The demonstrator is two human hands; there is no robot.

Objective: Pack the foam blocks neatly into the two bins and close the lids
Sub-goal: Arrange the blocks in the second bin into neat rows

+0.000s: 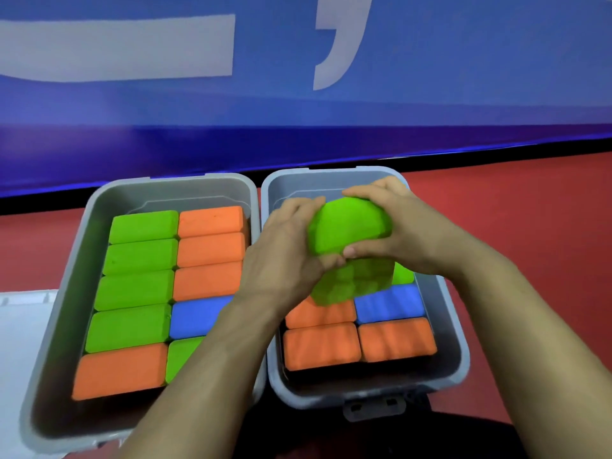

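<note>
While the left bin (pixel 99 207) already looks full, two tidy columns of blocks, the right bin (pixel 453 326) beside it isn't: both hands, left hand (pixel 284 256) and right hand (pixel 407 233), grip green blocks (pixel 347 226) above its far half. Lids still to close.

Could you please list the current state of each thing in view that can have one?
Left bin: open, top layer full of blocks.
Right bin: open, partly filled.
Green foam block: held above right bin.
Left hand: gripping the block.
Right hand: gripping the block.
</note>
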